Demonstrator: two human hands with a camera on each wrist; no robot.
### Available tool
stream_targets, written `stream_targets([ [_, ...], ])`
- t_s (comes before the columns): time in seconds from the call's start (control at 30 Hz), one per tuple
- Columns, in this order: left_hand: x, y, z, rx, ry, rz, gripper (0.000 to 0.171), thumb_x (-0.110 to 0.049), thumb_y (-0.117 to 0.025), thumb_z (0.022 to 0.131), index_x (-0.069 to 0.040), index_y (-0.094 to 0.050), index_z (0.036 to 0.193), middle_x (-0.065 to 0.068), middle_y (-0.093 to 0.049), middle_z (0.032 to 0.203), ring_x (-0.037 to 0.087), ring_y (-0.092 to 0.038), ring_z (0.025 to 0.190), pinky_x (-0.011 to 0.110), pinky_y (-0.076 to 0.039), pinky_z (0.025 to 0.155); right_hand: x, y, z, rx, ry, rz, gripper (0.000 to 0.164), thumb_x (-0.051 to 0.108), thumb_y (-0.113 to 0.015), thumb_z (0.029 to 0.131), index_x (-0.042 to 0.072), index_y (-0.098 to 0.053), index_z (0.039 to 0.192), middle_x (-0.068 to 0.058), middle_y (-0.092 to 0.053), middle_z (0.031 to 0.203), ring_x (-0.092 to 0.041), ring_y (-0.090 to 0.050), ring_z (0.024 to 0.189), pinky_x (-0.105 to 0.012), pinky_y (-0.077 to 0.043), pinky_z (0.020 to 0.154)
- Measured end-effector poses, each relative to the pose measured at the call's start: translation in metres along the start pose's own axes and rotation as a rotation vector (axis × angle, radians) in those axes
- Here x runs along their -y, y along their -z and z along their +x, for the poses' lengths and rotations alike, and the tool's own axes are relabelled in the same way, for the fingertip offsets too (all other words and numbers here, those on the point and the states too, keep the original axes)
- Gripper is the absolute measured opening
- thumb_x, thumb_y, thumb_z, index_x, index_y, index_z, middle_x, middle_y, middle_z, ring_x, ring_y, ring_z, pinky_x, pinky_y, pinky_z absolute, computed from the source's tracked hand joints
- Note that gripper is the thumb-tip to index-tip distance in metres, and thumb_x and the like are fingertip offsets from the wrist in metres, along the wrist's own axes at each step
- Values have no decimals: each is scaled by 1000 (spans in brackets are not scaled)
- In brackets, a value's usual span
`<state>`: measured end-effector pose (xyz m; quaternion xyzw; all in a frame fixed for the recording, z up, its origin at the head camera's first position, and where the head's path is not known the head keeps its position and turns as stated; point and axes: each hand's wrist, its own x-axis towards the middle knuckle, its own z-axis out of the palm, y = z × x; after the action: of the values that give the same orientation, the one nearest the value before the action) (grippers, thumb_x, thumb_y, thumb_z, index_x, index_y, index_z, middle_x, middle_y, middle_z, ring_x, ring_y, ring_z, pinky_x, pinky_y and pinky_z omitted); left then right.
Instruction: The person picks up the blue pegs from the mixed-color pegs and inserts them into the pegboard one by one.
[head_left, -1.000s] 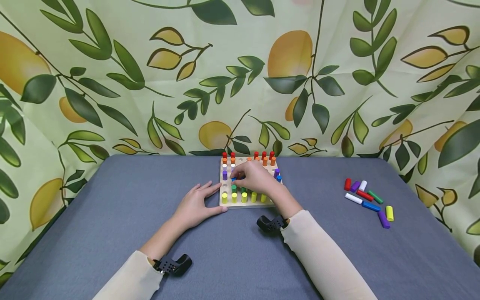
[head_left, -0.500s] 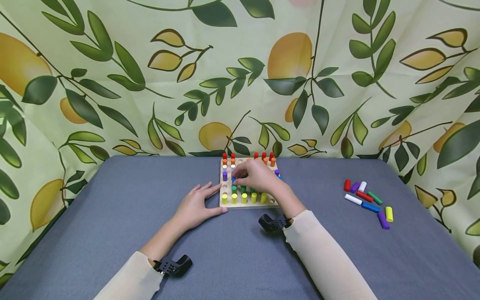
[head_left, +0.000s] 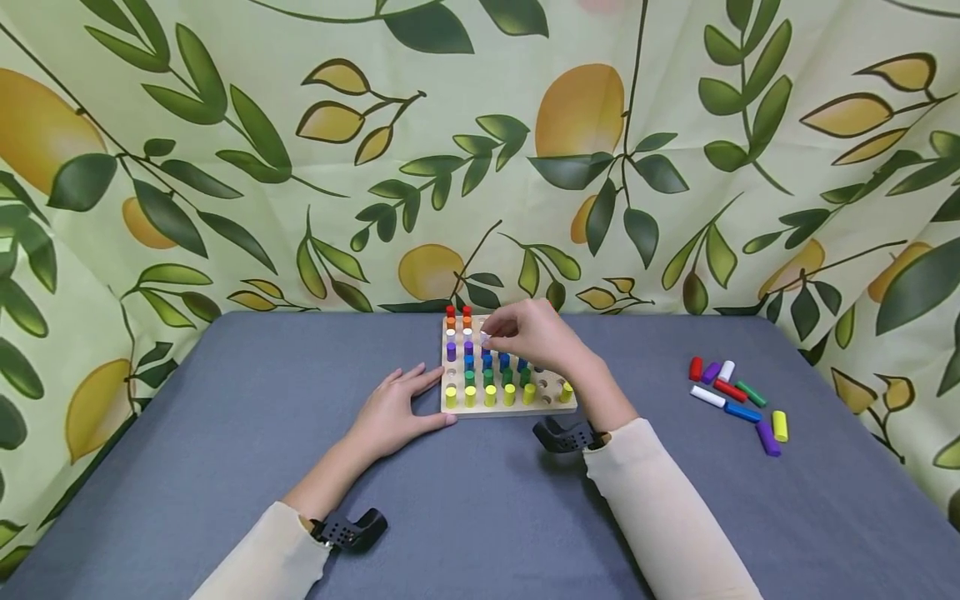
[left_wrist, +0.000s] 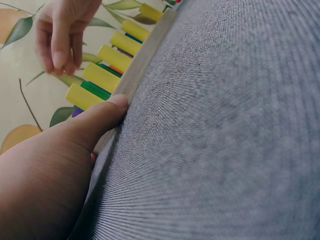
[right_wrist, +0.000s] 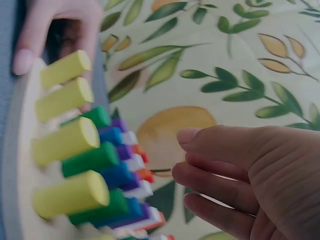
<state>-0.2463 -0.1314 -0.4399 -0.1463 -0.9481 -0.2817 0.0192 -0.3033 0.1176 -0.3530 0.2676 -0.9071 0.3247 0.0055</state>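
A wooden pegboard (head_left: 551, 408) carries rows of upright pegs, among them yellow pegs (head_left: 490, 396) along the front, then green pegs (head_left: 489, 377) and blue pegs (head_left: 504, 362). At its left side my left hand (head_left: 390, 417) lies spread, fingers touching the left edge and thumb against the front left corner. Above the board is my right hand (head_left: 536, 333), its fingertips close to a white peg (head_left: 484, 337) in the head view. In the right wrist view, no peg shows between the right thumb and fingers (right_wrist: 215, 182). That hand hides the board's back right part.
Loose pegs lie on the grey cloth at the right, including a red peg (head_left: 696, 368), a green peg (head_left: 751, 394) and a yellow peg (head_left: 780, 427). Behind the table (head_left: 315, 350) hangs a patterned curtain (head_left: 480, 192).
My right hand has let go of a blue peg in the second column and moved up and to the right, uncovering the blue row. The left hand has stayed in place.
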Motion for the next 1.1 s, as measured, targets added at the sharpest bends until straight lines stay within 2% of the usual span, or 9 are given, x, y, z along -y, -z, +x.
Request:
stream_targets([
  [0.2, 1, -1, 1, 7, 4, -10, 78, -55, -79, 82, -22, -55, 148, 19, -47, 155, 49, -35, 148, 65, -30, 119, -9, 19, -19, -70, -17, -37, 15, 17, -77, 90, 10, -79, 102, -2, -78, 94, -13, -73, 84, -34, -61, 79],
  [0.33, 1, -3, 1, 0, 3, -12, 77, -53, -80, 82, -21, -55, 147, 20, -48, 155, 49, -35, 148, 65, -30, 120, -17, 28, -35, -83, 11, -70, 15, 15, -78, 88, 9, -79, 101, -2, -78, 92, -13, -72, 83, -35, -61, 77],
  [0.57, 1, -1, 0, 6, 0, -2, 77, -54, -79, 82, -20, -55, 147, 20, -48, 155, 53, -35, 146, 67, -31, 117, -36, 48, -67, -131, 63, -148, 25, 9, -79, 86, 5, -76, 111, -9, -79, 102, -18, -74, 90, -41, -63, 83],
  [0.83, 2, -1, 1, 4, -11, -1, 77, -53, -79, 82, -20, -55, 147, 20, -48, 155, 51, -35, 147, 66, -30, 119, -62, 74, -112, -166, 30, -267, 21, 10, -79, 86, 9, -78, 106, -6, -79, 101, -23, -75, 91, -44, -62, 81],
  [1.1, 0, -1, 1, 9, -1, -3, 77, -53, -79, 82, -20, -55, 148, 21, -47, 155, 53, -34, 147, 67, -31, 117, -86, 94, -157, -210, -5, -351, 19, 10, -81, 83, 12, -79, 102, -5, -79, 96, -22, -75, 83, -41, -62, 73],
])
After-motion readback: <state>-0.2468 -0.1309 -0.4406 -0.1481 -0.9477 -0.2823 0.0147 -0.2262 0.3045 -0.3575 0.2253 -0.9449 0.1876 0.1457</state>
